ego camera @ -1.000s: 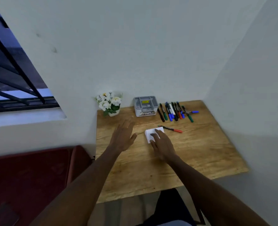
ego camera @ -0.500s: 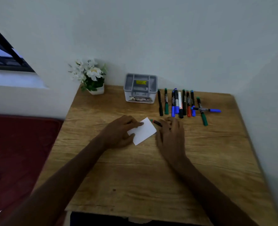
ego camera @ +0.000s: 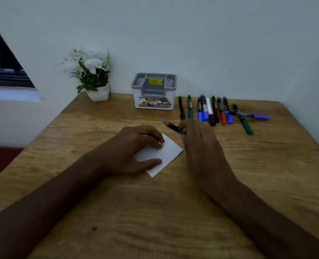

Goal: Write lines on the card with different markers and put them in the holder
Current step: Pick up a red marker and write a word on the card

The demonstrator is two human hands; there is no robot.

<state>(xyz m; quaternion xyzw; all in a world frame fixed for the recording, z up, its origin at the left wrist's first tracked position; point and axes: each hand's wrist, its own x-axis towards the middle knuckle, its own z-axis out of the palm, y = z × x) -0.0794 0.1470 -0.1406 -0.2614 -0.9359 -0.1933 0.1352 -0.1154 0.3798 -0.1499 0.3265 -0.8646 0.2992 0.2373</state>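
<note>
Right grip (ego camera: 198, 139) on marker (ego camera: 173, 126), just beside card (ego camera: 166, 154).

The holder (ego camera: 154, 91) stands behind the card (ego camera: 166, 154), flower pot (ego camera: 99, 93) to its left, markers (ego camera: 213, 111) to its right

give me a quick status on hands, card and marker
Left hand holds the card flat on the table. Right hand grips the red marker, cap still on. Holder empty of markers; nothing in the way.
</note>
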